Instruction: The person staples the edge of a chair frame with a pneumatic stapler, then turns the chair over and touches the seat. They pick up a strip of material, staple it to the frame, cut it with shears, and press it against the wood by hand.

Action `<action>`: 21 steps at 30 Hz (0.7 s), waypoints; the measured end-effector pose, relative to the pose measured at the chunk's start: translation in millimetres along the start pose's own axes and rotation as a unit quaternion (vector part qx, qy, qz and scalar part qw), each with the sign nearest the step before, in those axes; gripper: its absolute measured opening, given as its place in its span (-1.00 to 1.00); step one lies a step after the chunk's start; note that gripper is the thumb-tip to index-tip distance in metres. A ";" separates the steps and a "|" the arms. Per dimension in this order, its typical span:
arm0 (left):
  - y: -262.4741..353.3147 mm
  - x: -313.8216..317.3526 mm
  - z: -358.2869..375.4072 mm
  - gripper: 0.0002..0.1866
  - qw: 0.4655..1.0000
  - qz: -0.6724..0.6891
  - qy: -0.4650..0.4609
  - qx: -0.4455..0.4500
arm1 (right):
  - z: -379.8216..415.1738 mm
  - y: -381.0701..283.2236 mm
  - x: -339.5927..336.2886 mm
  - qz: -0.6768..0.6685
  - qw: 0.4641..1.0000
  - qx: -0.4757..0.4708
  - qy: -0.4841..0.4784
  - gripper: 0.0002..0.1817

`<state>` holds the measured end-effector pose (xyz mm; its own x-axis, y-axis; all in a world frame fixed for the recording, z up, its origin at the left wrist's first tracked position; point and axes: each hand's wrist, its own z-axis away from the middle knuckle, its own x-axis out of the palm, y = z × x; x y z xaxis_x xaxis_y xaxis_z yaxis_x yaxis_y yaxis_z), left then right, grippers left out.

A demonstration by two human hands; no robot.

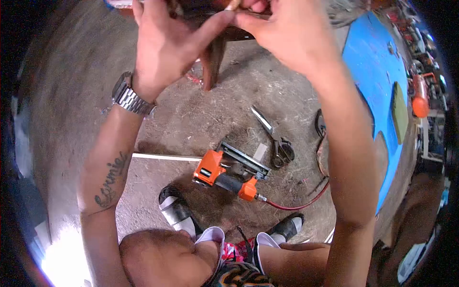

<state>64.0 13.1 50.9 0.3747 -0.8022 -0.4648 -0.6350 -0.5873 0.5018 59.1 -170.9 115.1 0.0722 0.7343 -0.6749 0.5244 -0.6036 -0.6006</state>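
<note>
Both my hands reach to the top edge of the view, where the frame cuts off some of their fingers. My left hand (167, 40), a metal-band watch (128, 96) at its wrist, stretches its thumb toward the right thumb. The fingers of my right hand (282, 33) are curled. Where the thumbs come together, a small tan strip (233, 5) shows, but I cannot tell what it is part of. Just beneath the hands is a dark piece of furniture with a brown wooden leg (210, 67) standing on the floor.
An orange nail gun (208, 167) with a red air hose (296, 207) lies on the concrete floor (177, 129) before my feet. Beside it are black-handled scissors (275, 138). A blue sheet (375, 67) bearing a greenish block (399, 113) spreads along the right.
</note>
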 end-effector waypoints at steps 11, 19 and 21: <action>28.6 7.1 -17.0 0.04 0.998 0.015 0.016 -0.055 | 3.5 34.9 -0.9 0.163 0.977 -0.113 0.075 -0.54; 21.4 3.5 -13.5 0.07 0.994 -0.107 0.013 -0.023 | 0.3 35.6 -50.3 0.004 0.991 0.047 -0.127 -0.65; 22.4 7.4 -11.1 0.06 0.993 -0.113 0.037 -0.013 | 3.2 42.0 -57.1 0.004 0.993 0.019 -0.119 -0.76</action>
<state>60.0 -7.2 66.8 0.5549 -0.6555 -0.5122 -0.5121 -0.7544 0.4106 74.3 -239.1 127.0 -0.1290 0.6381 -0.7591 0.4923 -0.6233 -0.6076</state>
